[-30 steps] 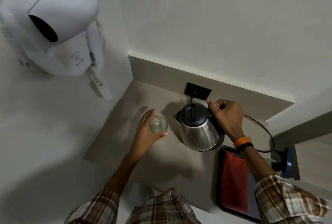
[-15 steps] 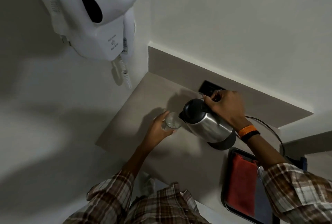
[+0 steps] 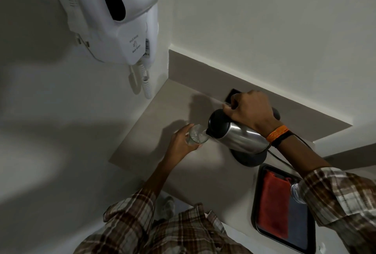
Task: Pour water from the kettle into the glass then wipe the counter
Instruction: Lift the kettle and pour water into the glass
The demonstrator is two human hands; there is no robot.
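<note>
A steel kettle (image 3: 239, 136) with a black lid is lifted off its round black base (image 3: 251, 159) and tipped steeply to the left. My right hand (image 3: 251, 111) grips its handle from above. The spout sits over the rim of a clear glass (image 3: 196, 136), which my left hand (image 3: 183, 141) holds just above the beige counter (image 3: 183, 172). Water shows inside the glass. A red cloth (image 3: 273, 202) lies folded in a black tray (image 3: 255, 209) at the right.
A white wall-mounted hair dryer (image 3: 114, 13) with a coiled cord hangs on the left wall above the counter's corner. A black socket plate sits behind my right hand. The kettle's cord (image 3: 284, 162) runs to the right. A second glass (image 3: 296, 192) stands in the tray.
My right hand has lifted the kettle from its base and tipped it further left, until the spout reached the glass. My left hand brought the glass up to the spout.
</note>
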